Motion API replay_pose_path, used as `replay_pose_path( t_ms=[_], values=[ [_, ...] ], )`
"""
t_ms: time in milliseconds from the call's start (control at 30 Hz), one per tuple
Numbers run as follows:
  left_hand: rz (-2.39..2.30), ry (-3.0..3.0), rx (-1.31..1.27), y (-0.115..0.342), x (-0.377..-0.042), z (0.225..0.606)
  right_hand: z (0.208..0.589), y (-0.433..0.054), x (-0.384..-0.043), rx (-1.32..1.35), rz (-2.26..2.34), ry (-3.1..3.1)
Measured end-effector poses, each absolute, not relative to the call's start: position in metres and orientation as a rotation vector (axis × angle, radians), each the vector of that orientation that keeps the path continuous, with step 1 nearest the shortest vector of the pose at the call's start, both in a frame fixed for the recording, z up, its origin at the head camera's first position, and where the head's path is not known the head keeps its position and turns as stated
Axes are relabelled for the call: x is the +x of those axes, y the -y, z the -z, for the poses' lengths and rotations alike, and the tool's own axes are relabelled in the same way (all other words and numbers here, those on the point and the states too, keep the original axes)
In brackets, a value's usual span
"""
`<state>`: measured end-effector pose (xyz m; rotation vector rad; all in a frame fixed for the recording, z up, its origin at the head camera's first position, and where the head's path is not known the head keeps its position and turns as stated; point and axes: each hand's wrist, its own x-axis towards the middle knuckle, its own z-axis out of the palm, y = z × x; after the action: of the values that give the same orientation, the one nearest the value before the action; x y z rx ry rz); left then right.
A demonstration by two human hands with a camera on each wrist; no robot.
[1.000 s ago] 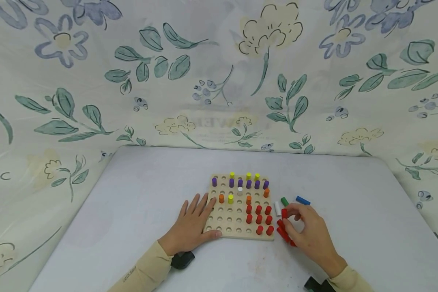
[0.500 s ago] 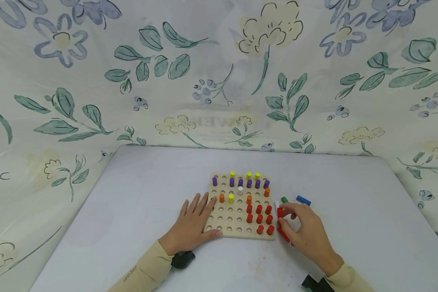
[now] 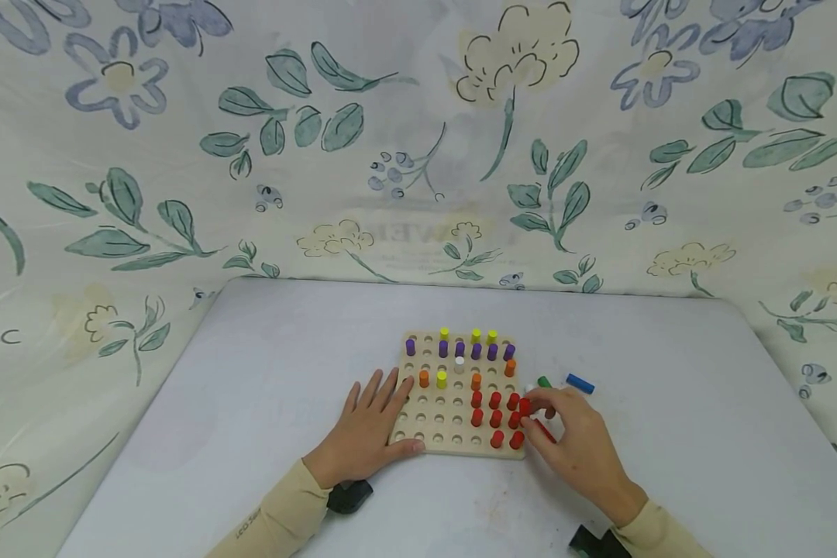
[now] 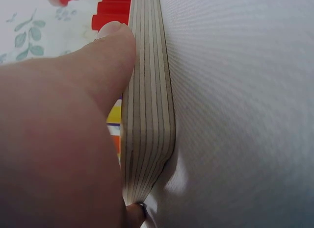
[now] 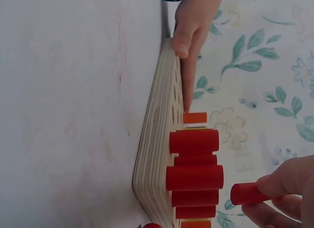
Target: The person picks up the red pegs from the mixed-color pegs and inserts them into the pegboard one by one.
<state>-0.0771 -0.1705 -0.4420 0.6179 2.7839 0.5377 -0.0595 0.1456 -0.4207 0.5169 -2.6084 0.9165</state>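
A wooden pegboard [image 3: 439,446] with rows of holes lies on the table, holding upright pegs in red, orange, purple, yellow and white. My left hand [image 3: 363,434] rests spread on its left edge, the thumb [image 4: 115,46] along the near side. Between thumb and fingers, my right hand [image 3: 582,442] pinches a red peg [image 5: 248,192] just off the board's right edge, level with the standing red pegs [image 5: 195,178]. In the right wrist view the held peg's end points toward them with a gap between.
Right of the board lie a blue peg [image 3: 580,384], a green peg [image 3: 544,382] and a loose red peg [image 3: 545,431], partly hidden by the right hand. White table [image 3: 251,349] surrounds the board, with a floral cloth [image 3: 418,155] behind.
The right hand has moved left with the red peg, from over the loose pegs to the board's right edge. My left hand has stayed in place.
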Motion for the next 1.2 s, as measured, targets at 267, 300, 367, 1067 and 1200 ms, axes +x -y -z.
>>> replay_pose_path(
  t_ms=[267,300,367,1067,1200],
  values=[
    [-0.551,-2.791,0.628,0.171,-0.076,0.441,0.418,-0.136,-0.060,0.516,-0.929,2.616],
    [-0.558,-2.792,0.631,0.171,-0.076,0.440,0.418,-0.135,-0.060,0.518,-0.936,2.614],
    [-0.565,-2.791,0.633,0.171,-0.076,0.440,0.419,-0.133,-0.059,0.539,-0.950,2.594],
    [-0.567,-2.789,0.629,0.170,-0.076,0.438,0.425,-0.120,-0.058,0.627,-1.001,2.573],
    [-0.560,-2.792,0.634,0.170,-0.076,0.438,0.425,-0.119,-0.059,0.640,-1.018,2.576]
  ],
)
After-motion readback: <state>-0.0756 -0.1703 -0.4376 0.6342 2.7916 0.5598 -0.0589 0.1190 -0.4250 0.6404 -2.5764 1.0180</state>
